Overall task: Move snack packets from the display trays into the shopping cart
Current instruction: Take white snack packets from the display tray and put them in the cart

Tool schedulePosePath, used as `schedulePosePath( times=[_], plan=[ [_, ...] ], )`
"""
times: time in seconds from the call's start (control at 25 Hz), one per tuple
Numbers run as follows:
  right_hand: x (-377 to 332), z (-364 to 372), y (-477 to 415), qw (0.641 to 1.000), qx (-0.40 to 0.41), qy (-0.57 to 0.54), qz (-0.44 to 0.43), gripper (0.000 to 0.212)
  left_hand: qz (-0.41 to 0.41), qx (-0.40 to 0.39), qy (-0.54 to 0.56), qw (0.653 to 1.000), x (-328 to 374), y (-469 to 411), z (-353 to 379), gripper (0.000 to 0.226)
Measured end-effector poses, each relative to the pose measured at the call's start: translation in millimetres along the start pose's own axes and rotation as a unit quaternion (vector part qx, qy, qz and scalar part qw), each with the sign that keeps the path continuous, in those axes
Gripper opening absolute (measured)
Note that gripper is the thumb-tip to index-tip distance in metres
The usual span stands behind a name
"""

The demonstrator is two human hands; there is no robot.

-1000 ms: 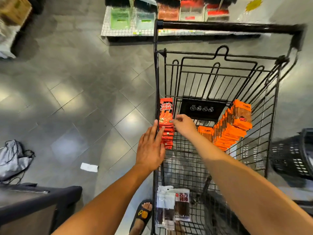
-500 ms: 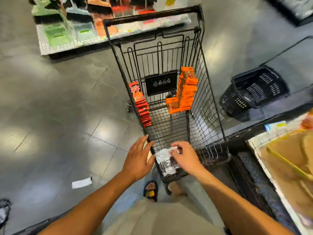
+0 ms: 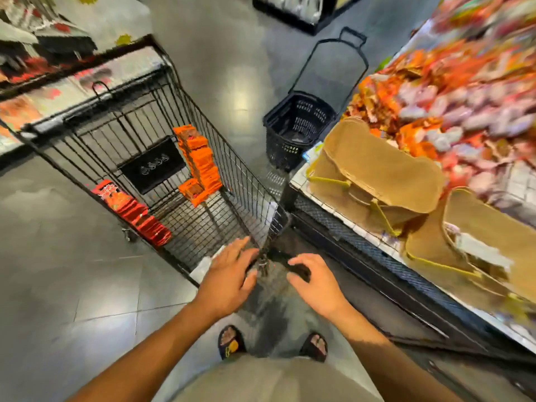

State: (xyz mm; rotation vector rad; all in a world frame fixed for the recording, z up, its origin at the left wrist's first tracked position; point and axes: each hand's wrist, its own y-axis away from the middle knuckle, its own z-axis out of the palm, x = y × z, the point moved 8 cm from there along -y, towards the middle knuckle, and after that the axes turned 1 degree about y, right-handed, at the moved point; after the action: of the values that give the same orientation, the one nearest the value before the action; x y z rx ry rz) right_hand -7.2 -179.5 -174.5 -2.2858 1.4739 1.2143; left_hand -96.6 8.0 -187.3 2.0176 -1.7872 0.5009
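Note:
The black wire shopping cart (image 3: pixel 249 181) stands on the floor at centre left. Inside it, a row of red snack packets (image 3: pixel 132 211) leans on the left wall and a stack of orange packets (image 3: pixel 198 163) on the right wall. A bit of white packet (image 3: pixel 201 268) shows at the cart's near end beside my left wrist. My left hand (image 3: pixel 229 274) hovers flat with straight fingers over the cart's near corner. My right hand (image 3: pixel 317 282) is just to the right of that corner, fingers loosely curled, holding nothing. Blurred display trays of orange and purple packets (image 3: pixel 452 111) fill the right side.
Tan cardboard trays (image 3: pixel 377 169) with yellow edges lie at the display's near end. A black plastic basket (image 3: pixel 295 126) with a raised handle stands on the floor between cart and display. Another shelf of goods (image 3: pixel 43 68) runs behind the cart. My sandalled feet (image 3: pixel 232 342) are below.
My right hand has let go of the white packet at the cart's near end. Both hands drew back towards the cart's near corner. The view swung right onto the display trays.

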Motion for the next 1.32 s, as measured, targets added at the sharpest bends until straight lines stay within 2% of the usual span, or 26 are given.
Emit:
schedulePosePath(
  times=[0.12, 0.32, 0.52, 0.6, 0.68, 0.76, 0.88, 1.0, 1.08, 1.16, 1.24, 1.28, 1.32],
  plan=[
    [29.0, -68.6, 32.0, 0.997, 0.053, -0.034, 0.033, 0.022, 0.088, 0.004, -0.006, 0.996, 76.4, -38.7, 1.5, 0.049],
    [64.7, -188.7, 76.6, 0.987, 0.145, -0.061, 0.021, 0.022, 0.223, 0.034, -0.004, 0.974, 227.9, -87.6, 8.0, 0.049],
    [99.2, -308.4, 102.4, 0.967, 0.242, -0.075, -0.022, 0.015, 0.293, 0.064, -0.013, 0.954, 360.3, -131.7, 28.1, 0.047],
    [131.6, -354.5, 94.6, 0.962, 0.269, -0.037, 0.003, 0.016, 0.283, 0.063, -0.058, 0.955, 390.6, -152.1, 46.7, 0.049],
    [170.6, -379.5, 73.3, 0.972, 0.203, 0.093, 0.067, 0.025, 0.239, 0.050, -0.113, 0.963, 401.8, -170.0, 67.0, 0.055],
    [206.4, -375.6, 51.8, 0.959, 0.082, 0.241, 0.128, 0.053, 0.205, 0.042, -0.157, 0.965, 401.5, -178.3, 80.7, 0.062],
    [238.3, -356.9, 33.6, 0.934, -0.017, 0.317, 0.163, 0.088, 0.191, 0.045, -0.179, 0.964, 399.2, -180.2, 87.8, 0.063],
    [246.8, -353.0, 23.7, 0.926, -0.007, 0.347, 0.145, 0.096, 0.183, 0.048, -0.179, 0.966, 397.0, -180.9, 87.8, 0.059],
    [240.3, -368.1, 21.7, 0.927, 0.042, 0.354, 0.115, 0.080, 0.190, 0.059, -0.171, 0.965, 398.6, -180.0, 82.6, 0.057],
    [223.6, -388.8, 25.8, 0.950, 0.070, 0.296, 0.072, 0.058, 0.204, 0.074, -0.084, 0.973, 405.8, -176.4, 71.1, 0.048],
    [195.1, -413.8, 33.7, 0.972, 0.107, 0.208, 0.013, 0.041, 0.170, 0.087, 0.128, 0.973, 415.1, -177.4, 51.8, 0.036],
    [175.7, -428.1, 39.9, 0.975, 0.151, 0.163, -0.026, 0.032, 0.097, 0.055, 0.277, 0.954, 414.1, -184.7, 49.0, 0.035],
    [155.8, -439.7, 48.2, 0.970, 0.200, 0.117, -0.070, 0.024, 0.000, -0.020, 0.424, 0.905, 415.1, -191.4, 56.1, 0.040]
  ],
)
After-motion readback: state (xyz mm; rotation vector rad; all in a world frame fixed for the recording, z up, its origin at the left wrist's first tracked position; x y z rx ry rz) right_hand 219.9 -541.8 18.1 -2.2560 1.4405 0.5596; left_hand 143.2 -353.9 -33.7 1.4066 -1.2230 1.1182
